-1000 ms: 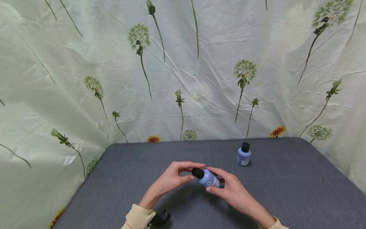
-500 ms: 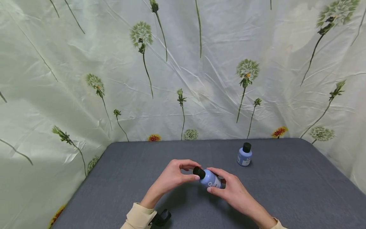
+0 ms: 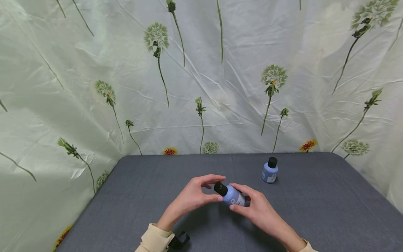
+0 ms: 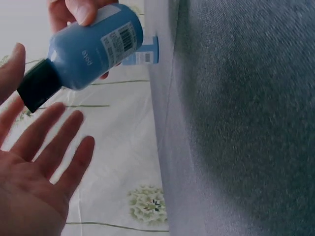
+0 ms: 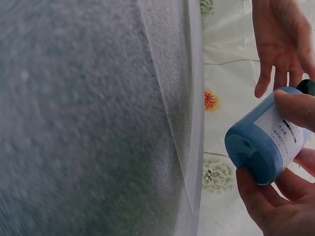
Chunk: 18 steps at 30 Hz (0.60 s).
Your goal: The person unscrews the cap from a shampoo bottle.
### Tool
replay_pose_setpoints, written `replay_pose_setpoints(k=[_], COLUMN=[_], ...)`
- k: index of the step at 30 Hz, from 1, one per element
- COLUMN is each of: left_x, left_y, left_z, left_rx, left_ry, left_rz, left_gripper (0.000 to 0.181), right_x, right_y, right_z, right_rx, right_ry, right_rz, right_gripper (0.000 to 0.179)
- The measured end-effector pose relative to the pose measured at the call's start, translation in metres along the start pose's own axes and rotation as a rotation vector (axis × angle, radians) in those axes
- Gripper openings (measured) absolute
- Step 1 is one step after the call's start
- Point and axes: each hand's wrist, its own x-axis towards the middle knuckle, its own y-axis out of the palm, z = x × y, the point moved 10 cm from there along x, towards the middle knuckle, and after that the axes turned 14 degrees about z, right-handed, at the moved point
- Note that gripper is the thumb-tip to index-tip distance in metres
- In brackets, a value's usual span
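- Right grip (image 3: 258, 207) grasps the tilted bottle (image 3: 234, 196); best held steady.
- Left grip (image 3: 197, 193) is loose, spread around the cap (image 3: 220, 189); pinch evenly before twisting.

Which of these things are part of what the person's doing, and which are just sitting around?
In use:
tilted blue bottle
its black cap
right hand, gripping the bottle
left hand, by the cap

Seemingly just about:
second blue bottle, upright, untouched
grey table
flowered sheet behind
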Motion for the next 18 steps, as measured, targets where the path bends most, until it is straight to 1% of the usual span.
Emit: replay_pose_setpoints(k=[4,7,10,13,15,18], left_x=[0.0016,0.0019,0.0023,0.0023,0.0023,0.002], left_y=[0.0038,0.0058,0.0077,0.008,0.0074,0.0046], left_z=[-0.0093,-0.0106,-0.0094,-0.0081,-0.0081,-0.0081], left_rx=[-0.042,-0.064,-0.065,-0.056,-0.037,-0.003], left_ry=[0.087,0.115,0.119,0.108,0.098,0.072], left_rz=[0.054,0.079,0.089,0.082,0.074,0.046], left_gripper=[0.045,0.04,0.045,0.051,0.049,0.041], right_x=[0.0002,0.0006,0.0002,-0.0003,-0.0008,-0.0008], right_y=[-0.0043,-0.0034,-0.0012,-0.0001,-0.0007,-0.0019], right_z=[0.0008,0.0016,0.0018,0.0014,0.0013,0.0015], right_rx=[0.001,-0.002,-0.009,-0.007,0.0,0.01], right_ry=[-0.003,-0.016,-0.025,-0.023,-0.018,-0.022], right_rz=[-0.018,-0.009,0.003,0.011,0.011,0.002], right_gripper=[0.058,0.058,0.058,0.058,0.058,0.057])
